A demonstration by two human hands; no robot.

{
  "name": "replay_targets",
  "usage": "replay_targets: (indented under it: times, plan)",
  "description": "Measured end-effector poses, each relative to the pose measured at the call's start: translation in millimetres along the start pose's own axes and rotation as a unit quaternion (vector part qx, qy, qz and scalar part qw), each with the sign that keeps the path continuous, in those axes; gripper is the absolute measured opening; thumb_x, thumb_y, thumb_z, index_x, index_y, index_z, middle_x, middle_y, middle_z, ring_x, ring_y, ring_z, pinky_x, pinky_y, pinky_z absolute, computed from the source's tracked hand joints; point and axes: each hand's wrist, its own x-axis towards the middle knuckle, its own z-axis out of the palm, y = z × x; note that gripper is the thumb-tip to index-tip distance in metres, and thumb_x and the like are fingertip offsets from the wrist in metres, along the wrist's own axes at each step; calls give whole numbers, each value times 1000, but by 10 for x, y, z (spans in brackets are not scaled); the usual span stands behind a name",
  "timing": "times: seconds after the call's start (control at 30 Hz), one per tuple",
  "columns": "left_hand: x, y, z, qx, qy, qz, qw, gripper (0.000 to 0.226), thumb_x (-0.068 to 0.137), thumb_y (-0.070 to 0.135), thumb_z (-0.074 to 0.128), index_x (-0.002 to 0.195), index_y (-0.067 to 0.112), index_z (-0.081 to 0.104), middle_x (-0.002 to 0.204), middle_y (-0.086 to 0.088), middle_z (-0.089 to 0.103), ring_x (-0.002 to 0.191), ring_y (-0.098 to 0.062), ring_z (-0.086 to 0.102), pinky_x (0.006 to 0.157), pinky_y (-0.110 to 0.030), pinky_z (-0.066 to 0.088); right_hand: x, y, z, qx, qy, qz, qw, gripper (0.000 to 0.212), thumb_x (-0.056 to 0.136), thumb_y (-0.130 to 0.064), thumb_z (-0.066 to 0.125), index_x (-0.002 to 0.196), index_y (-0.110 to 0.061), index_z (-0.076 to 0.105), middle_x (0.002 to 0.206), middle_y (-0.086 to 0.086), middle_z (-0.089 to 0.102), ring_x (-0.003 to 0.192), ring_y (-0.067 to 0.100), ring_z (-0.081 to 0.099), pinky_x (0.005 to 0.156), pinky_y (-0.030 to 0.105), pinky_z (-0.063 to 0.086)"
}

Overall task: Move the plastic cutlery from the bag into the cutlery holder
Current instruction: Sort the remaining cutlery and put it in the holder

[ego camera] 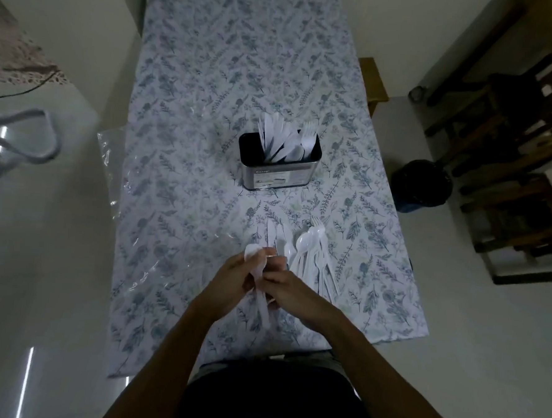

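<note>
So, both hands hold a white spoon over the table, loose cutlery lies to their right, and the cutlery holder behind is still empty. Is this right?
Not quite: the cutlery holder is not empty. The head view shows white knives, spoons and a fork already standing in it. The rest is right: the left hand and right hand hold a white spoon, and the loose cutlery lies to their right.

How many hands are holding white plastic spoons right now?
2. The left hand grips white plastic spoons over the near edge of the floral-cloth table; the right hand pinches the same bunch beside it. How many spoons they hold is hidden.
</note>
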Motion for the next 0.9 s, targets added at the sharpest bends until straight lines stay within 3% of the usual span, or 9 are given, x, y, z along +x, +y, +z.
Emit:
replay_targets:
  times: [0.1,0.2,0.27,0.37,0.47,0.6,0.67,0.8,0.9]
  plan:
    - [111,-93,-18,-39,76,25,996,25,107,21,49,104,2,66,99,-18,74,88,-34,71,73,-44,60,47,12,-91,-51,100,21,994,36,100,-37,54,90,-9,73,80,2,74,72,20,70,68,32,60]
    - [179,-100,-60,-28,177,23,984,16,105,17,54,93,8,60,70,-7,64,60,-24,60,50,-30,51,180,175,-315,-258,301,8,918,39,97,-45,59,103,-7,67,94,8,75,81,22,71,69,30,55]
    - [215,-87,-68,-2,211,14,977,4,105,16,54,104,12,56,70,-4,57,49,-14,50,43,-26,41,307,233,-370,-321,335,24,886,44,96,-48,58,116,-8,56,102,12,72,89,27,70,74,32,56]
    - [248,-94,-26,21,201,7,979,16,103,15,55,119,21,57,75,-2,52,48,-10,42,44,-23,32,491,249,-342,-419,309,56,852,55,96,-47,57,131,-6,44,108,18,66,97,33,68,81,40,58]
    - [271,-105,28,19,184,0,983,21,105,30,56,124,21,57,77,0,49,50,-9,40,46,-22,31,542,272,-359,-370,316,60,872,46,90,-27,63,126,-5,45,105,19,66,95,35,68,79,41,58]
    - [348,-118,20,2,189,-28,981,30,107,38,45,125,16,56,76,0,48,49,-10,41,44,-23,33,392,327,-390,-316,337,30,886,31,87,-23,66,111,-7,53,96,14,69,87,31,69,74,40,60]
    - [361,-135,56,-10,175,-26,984,32,108,37,45,124,11,55,76,-2,56,57,-14,50,50,-26,41,256,337,-357,-266,339,-29,902,18,90,-18,65,106,-11,61,95,7,72,85,20,70,74,33,59]
    - [426,-219,139,-18,166,-22,986,40,104,43,53,123,8,55,103,-11,68,87,-24,69,70,-37,57,56,327,-150,-166,268,-129,940,12,91,-19,73,102,-17,73,92,-8,75,81,-2,69,72,8,51]
    - [430,-277,132,-44,169,6,985,21,101,28,59,103,7,57,87,-12,61,68,-22,64,59,-34,53,82,402,-61,-165,251,-116,947,9,92,-23,69,93,-18,75,85,-7,76,72,4,71,73,27,60]
